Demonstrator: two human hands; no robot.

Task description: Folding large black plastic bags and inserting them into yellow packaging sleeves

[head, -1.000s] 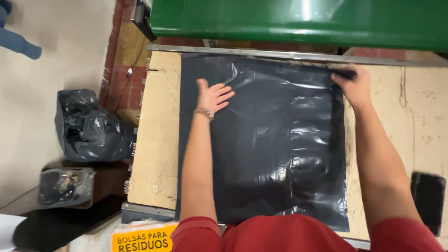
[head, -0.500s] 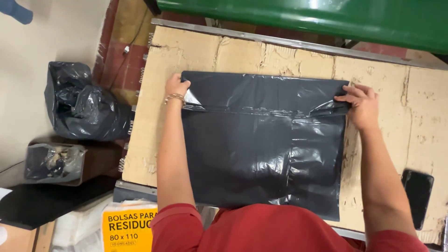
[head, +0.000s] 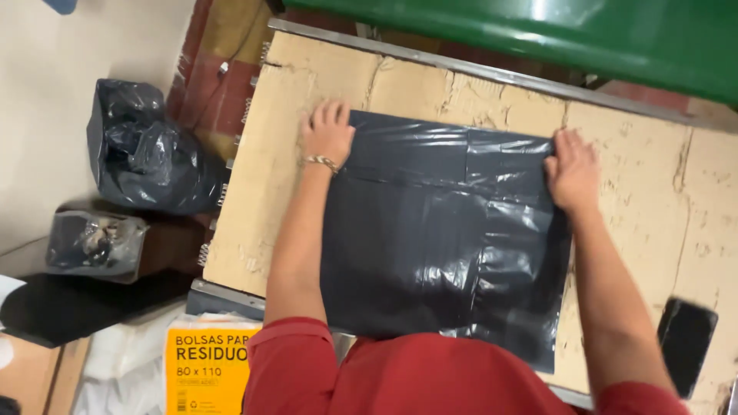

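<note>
We see a black plastic bag (head: pixel 438 238) lying flat on a cardboard-covered table (head: pixel 630 177), folded over at its far end so a double layer forms a band across the top. The left hand (head: pixel 328 132) rests palm down on the bag's upper left corner, its fingers (head: pixel 332 114) stretched out flat and close together, tips reaching just past the bag's far edge onto the cardboard. A thin bracelet (head: pixel 321 161) sits at that wrist. The right hand (head: pixel 570 170) lies palm down on the upper right corner, fingers likewise extended and pressed flat; neither hand pinches or grips anything. The bag spans the whole stretch between the two hands and runs down toward the body.

The near edge of the bag is partly covered by the red shirt (head: pixel 430 380), and we cannot make out how many layers the fold has. A dark flat object (head: pixel 686 346) at lower right is blurred; we cannot tell what it is.

The cardboard is worn and torn along its seams. Beyond the table's far edge runs a metal rail and a green bin (head: pixel 538 27). On the pale floor to the left stand a filled black sack (head: pixel 146 150) and a smaller clear-wrapped bundle (head: pixel 94 242). A yellow packet (head: pixel 207 369) with dark print lies below the table's near left corner.
</note>
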